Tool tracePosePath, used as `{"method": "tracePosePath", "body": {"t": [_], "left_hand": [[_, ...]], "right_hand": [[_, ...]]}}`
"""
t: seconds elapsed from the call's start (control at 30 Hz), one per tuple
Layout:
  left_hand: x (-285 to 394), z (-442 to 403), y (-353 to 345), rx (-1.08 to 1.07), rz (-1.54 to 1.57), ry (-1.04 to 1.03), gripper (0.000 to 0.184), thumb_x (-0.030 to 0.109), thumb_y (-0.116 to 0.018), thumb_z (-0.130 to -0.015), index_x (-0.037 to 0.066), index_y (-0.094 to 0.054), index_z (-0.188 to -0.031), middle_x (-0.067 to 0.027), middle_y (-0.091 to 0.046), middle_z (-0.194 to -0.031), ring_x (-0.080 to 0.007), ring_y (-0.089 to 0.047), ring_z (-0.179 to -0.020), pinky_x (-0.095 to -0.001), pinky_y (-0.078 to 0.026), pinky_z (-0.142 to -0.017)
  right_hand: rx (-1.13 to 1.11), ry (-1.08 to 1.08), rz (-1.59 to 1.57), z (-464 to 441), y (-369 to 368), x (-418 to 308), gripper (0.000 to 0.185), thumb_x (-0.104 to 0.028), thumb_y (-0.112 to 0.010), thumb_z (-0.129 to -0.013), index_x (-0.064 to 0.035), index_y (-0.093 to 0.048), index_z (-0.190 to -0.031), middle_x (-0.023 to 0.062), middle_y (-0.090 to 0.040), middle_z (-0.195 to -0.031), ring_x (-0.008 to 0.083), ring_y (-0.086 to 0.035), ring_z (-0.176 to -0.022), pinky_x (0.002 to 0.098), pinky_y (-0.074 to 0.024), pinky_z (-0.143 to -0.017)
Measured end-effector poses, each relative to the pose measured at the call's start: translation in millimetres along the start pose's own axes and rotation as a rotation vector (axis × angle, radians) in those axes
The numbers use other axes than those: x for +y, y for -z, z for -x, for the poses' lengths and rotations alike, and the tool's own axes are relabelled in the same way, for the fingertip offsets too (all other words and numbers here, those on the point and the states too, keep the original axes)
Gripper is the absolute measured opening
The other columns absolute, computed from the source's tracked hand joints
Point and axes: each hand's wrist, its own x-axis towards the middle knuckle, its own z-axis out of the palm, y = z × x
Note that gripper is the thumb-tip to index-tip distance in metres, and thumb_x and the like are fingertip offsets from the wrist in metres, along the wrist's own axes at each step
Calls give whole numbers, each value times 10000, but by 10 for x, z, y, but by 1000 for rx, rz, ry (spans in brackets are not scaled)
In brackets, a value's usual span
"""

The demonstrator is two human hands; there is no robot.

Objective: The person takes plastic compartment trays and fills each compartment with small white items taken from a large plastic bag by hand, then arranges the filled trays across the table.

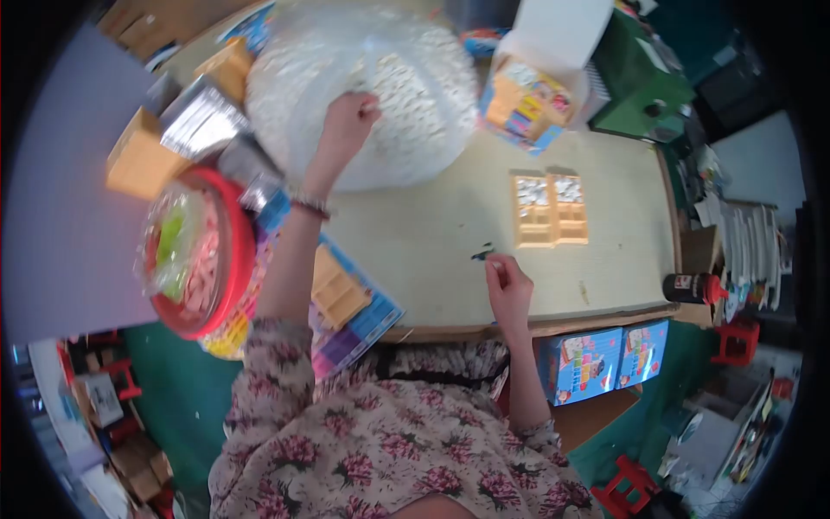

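My left hand [348, 125] is over a large clear plastic bag [285, 82] full of small whitish pieces [406, 95]. Its fingers are curled closed, and whatever they may hold is hidden. Low on the table, my right hand [510, 285] has thumb and fingers pinched together; I cannot make out anything between them. Just beyond those fingertips lies a small dark scrap [482, 253]. Up and to the right of that hand is a tan compartment tray [553, 227]. Silvery pieces [549, 192] fill its far compartments, while the near ones show bare tan bottoms.
A red basin [233, 233] holds pink pieces and a green bag at left, near silver packets [206, 121]. Another tan tray [335, 290] lies on printed card sheets [367, 324]. An opened box [527, 99] stands at the back right, beside a green box [640, 78].
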Motion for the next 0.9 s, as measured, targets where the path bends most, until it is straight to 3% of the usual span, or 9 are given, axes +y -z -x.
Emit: {"method": "tracePosePath", "body": {"t": [0.07,0.13,0.2,0.3,0.57,0.77,0.87,0.9], "left_hand": [[-197,122,162,-11,-59,-4,164,86,-627,-794,11,-635,-939,-118,-625,-817,-184,-577,-647,-296,-466,-609],[-152,88,340,66,-134,-138,172,96,-635,-794,3,-632,-939,-126,-626,-848,-207,-575,-667,-309,-471,-631],[-102,203,472,2,-95,-61,174,102,-636,-798,1,-630,-940,-124,-626,-845,-212,-575,-673,-306,-469,-639],[-90,429,604,-94,-35,21,171,107,-633,-807,1,-630,-941,-122,-625,-841,-213,-574,-683,-301,-467,-646],[-154,635,774,-133,21,84,149,90,-617,-819,-1,-627,-937,-123,-621,-834,-193,-575,-681,-298,-466,-633],[-170,353,609,-84,57,-13,132,73,-604,-820,-2,-628,-925,-125,-621,-848,-204,-593,-704,-293,-477,-643],[-257,217,330,-210,48,-42,199,103,-621,-804,23,-617,-986,-154,-610,-935,-239,-605,-796,-309,-484,-718],[-312,174,209,-225,-23,-116,309,138,-651,-774,54,-585,-1064,-161,-573,-1036,-266,-577,-896,-349,-470,-780]], "right_hand": [[-195,138,-30,-14,-280,-248,105,-102,-627,-830,-53,-620,-923,58,-554,-597,86,-502,-506,226,-405,-485],[-432,186,31,34,-550,-565,151,-165,-618,-829,-59,-621,-937,80,-602,-671,161,-565,-542,279,-449,-520],[-554,386,155,85,-927,-616,169,-216,-587,-831,-65,-613,-904,95,-620,-746,243,-606,-622,362,-479,-580],[-680,386,328,158,-1290,-877,165,-223,-564,-829,-58,-584,-838,129,-617,-781,302,-617,-724,427,-481,-634],[-769,526,462,114,-1899,-575,138,-166,-507,-829,-42,-556,-796,176,-604,-743,349,-607,-749,476,-463,-663],[-799,516,373,161,-1683,-731,122,-152,-510,-804,-40,-556,-808,185,-581,-679,372,-586,-699,489,-447,-651],[-838,513,383,65,-1398,-922,128,-159,-521,-787,-37,-560,-776,179,-578,-652,368,-581,-675,473,-448,-621],[-868,520,407,-6,-1250,-1009,135,-165,-530,-777,-36,-561,-753,170,-581,-642,361,-581,-657,459,-450,-602]]}}
